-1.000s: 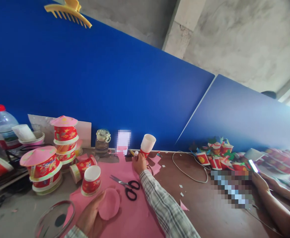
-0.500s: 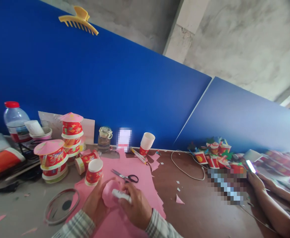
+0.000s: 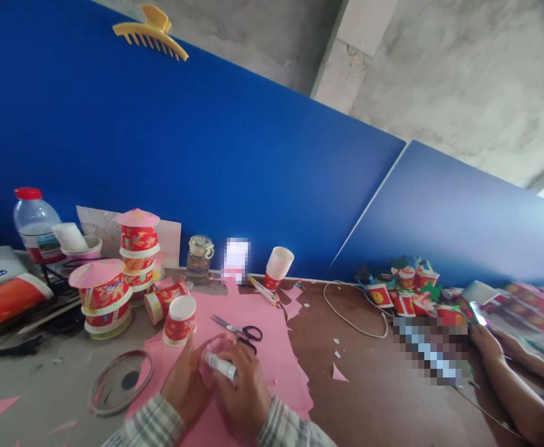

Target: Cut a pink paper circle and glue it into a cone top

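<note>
My left hand (image 3: 189, 385) is closed around a round pink paper piece (image 3: 211, 360), held just above the pink paper sheet (image 3: 272, 360) on the table. My right hand (image 3: 244, 394) grips a small white glue stick (image 3: 220, 366) and presses its end against that pink piece. Black-handled scissors (image 3: 239, 330) lie on the sheet just beyond my hands. An upside-down red paper cup (image 3: 179, 320) stands to the left of them.
Stacks of red cups with pink paper roofs (image 3: 108, 292) stand at the left, beside a water bottle (image 3: 34, 225) and a glass jar (image 3: 199, 259). A round glass lid (image 3: 120, 390) lies front left. A tilted cup (image 3: 276, 268) leans by the blue partition. Another person's hand (image 3: 486, 341) holds a phone at right.
My right hand left the tilted cup at the back, came to my left hand with the glue stick, and now holds it against the pink piece. The view shifted slightly.
</note>
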`<state>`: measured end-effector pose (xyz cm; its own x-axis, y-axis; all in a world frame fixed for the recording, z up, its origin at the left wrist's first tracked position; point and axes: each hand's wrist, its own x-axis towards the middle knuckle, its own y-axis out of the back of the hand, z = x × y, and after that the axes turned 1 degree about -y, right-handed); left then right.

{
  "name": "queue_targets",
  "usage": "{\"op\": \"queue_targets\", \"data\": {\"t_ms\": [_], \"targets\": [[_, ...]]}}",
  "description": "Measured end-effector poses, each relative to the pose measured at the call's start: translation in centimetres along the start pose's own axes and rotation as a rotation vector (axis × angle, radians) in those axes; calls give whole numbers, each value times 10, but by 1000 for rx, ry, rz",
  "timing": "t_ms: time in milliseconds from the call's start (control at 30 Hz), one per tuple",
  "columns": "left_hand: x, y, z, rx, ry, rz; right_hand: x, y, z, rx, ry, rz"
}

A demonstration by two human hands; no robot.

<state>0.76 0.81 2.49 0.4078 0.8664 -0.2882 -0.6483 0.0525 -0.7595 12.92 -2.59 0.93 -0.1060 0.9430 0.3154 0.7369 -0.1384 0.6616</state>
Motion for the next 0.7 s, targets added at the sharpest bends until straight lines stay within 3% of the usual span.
{"op": "queue_targets", "data": {"t_ms": [233, 433, 700], "targets": [[1, -1, -2, 57, -56, -37, 0, -5, 10, -57, -24, 20], [4, 2, -8, 51, -120, 14, -1, -6, 11, -68, -20, 12], [8, 3, -10, -48, -114, 79, 1, -1, 5, -147, 230, 297]]}}
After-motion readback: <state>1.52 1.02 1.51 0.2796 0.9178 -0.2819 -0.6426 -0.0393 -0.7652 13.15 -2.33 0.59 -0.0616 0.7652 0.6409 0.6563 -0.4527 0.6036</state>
